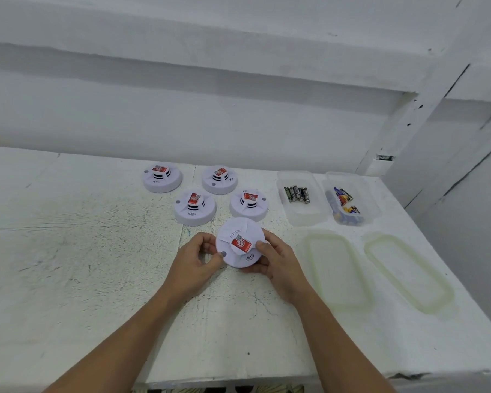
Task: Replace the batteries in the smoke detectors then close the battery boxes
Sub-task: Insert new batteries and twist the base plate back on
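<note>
between both hands [199, 258]: tilted detector [240, 242]

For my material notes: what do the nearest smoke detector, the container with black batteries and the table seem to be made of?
The nearest smoke detector looks like white moulded plastic, smooth and matte. The container seems clear plastic: its batteries show through the wall. The table has a rough, cracked white coat, probably paint; beneath is hidden.

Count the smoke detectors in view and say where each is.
5. Four smoke detectors rest on the table: back left, back right, front left, front right. The left hand and right hand hold the fifth detector nearest the camera. None seems hidden.
</note>
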Available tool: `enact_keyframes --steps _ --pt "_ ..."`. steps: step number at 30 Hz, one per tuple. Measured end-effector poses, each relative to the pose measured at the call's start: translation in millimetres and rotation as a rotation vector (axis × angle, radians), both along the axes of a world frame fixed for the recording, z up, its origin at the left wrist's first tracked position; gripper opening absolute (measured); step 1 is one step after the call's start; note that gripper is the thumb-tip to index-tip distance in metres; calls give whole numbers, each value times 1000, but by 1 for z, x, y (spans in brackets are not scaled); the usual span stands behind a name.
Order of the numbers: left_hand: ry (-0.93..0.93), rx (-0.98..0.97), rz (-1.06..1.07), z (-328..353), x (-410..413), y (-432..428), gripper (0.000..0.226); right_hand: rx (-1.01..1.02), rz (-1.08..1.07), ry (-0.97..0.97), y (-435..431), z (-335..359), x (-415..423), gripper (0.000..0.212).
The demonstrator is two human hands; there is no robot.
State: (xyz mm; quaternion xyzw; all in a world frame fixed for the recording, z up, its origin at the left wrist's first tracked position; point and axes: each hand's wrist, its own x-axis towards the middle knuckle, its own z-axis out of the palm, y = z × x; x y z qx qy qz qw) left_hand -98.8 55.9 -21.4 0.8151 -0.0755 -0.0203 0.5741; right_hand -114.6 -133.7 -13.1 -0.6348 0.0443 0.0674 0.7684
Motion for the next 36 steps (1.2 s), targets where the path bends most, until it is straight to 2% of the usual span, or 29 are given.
enact_keyframes --steps 7,11,19,28,32,36 --pt "2 6 5 0 -1 0 15 -10 -17 -7 1 -3 -1 30" --pt "14 -3 0 1 -1 0 22 0 -29 -7 1 -3 -1 29" --pt "-3 4 -2 0 -1 0 14 11 -51 4 1 -5 -1 27" --pt "1 0 1 1 -1 -1 23 -8 -73 6 2 -6 -1 26" --pt "-14 10 3 0 -1 -1 15 -13 -75 3 2 -6 -1 26" --pt "-5 -11 -8 0 -2 0 17 -18 -84 4 3 -7 -1 26"
